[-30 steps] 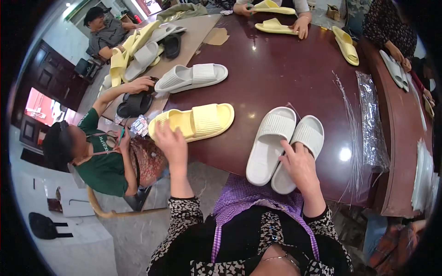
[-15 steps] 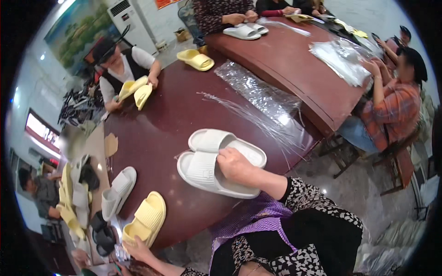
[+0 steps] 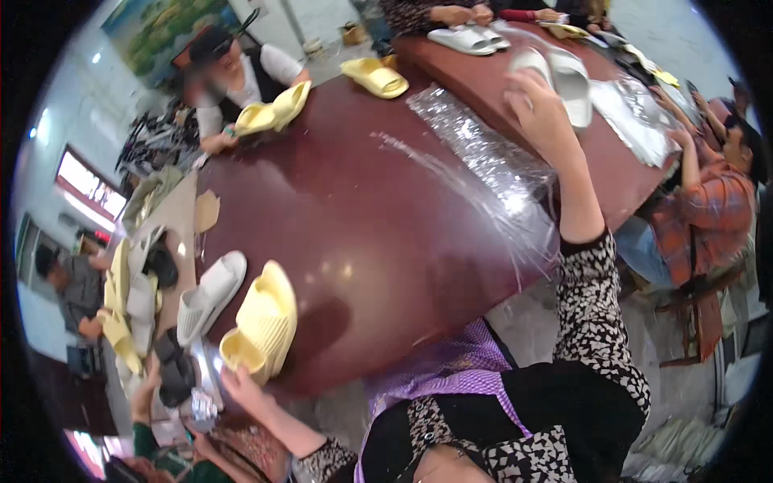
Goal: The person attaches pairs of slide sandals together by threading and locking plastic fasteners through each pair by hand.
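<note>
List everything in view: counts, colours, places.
Glossy table: one, dark red, centre.
Raised table: one, reddish-brown, upper right.
Co-workers: several, clothing varied, around tables.
Open-toed slippers: two, pale grey, beside right hand.
Ribbed slide: at least one, yellow, by left hand.
Ribbed-strap slide: at least one, grey, leftward.
Backless slippers: count unclear, black, lower left.
Heaped slides: several, yellow and grey, far left.
Paired slides: two, yellow, held by co-worker.
Strapped slide: at least one, yellow, glossy table's far edge.
Plastic sheeting: count unclear, clear, glossy table's right.
Strips: many, clear, beside sheeting.
Plastic bags: several, whitish, raised table.
Cardboard piece: one, tan, left.
Checked apron: one, purple, bottom centre.
Left hand: one, bare, lower left.
Right hand: one, bare, upper right.
</note>
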### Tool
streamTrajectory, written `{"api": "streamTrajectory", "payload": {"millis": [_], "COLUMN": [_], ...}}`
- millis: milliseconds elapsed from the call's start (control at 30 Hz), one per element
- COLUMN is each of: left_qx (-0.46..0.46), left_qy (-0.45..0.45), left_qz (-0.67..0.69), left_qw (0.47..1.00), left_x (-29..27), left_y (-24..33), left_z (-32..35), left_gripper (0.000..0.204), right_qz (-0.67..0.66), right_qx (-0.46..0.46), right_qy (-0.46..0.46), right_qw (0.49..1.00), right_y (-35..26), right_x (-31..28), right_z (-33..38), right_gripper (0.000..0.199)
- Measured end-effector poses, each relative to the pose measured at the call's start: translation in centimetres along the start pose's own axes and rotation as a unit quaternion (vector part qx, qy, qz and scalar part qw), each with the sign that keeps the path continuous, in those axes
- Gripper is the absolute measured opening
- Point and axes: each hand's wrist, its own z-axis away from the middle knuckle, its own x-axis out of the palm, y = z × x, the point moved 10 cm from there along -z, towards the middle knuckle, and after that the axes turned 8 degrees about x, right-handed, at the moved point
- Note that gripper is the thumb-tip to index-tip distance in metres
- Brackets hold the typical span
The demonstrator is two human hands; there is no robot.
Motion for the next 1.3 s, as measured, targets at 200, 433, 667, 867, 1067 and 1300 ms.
{"api": "streamTrajectory", "payload": {"millis": [200, 433, 667, 867, 1067, 1300], "left_qx": [0.000, 0.120, 0.209, 0.250, 0.305, 0.392], "left_qy": [-0.051, -0.128, -0.130, -0.183, -0.346, -0.312], "left_qz": [0.068, 0.018, -0.093, -0.128, -0.124, -0.152], "left_qw": [0.996, 0.984, 0.965, 0.942, 0.879, 0.852], "left_x": [8.8, 13.4, 11.4, 9.1, 14.1, 19.0], "left_y": [5.0, 7.7, 9.3, 9.3, 10.9, 13.3], "left_z": [5.5, 10.4, 10.2, 6.5, 8.1, 11.9], "left_gripper": [0.062, 0.064, 0.064, 0.065, 0.062, 0.051], "right_qz": [-0.535, -0.677, -0.645, -0.646, -0.537, -0.466], "right_qx": [0.137, 0.327, 0.342, 0.358, 0.205, 0.139], "right_qy": [-0.489, -0.458, -0.426, -0.344, -0.422, -0.210], "right_qw": [0.676, 0.474, 0.535, 0.579, 0.701, 0.848], "right_y": [-11.6, -16.9, -14.5, -7.6, -11.7, -10.1], "right_x": [4.9, 7.0, 7.4, 7.8, 9.5, 4.7], "right_z": [13.5, 20.3, 20.9, 16.8, 13.5, 12.8], "right_gripper": [0.040, 0.038, 0.035, 0.032, 0.033, 0.022]}}
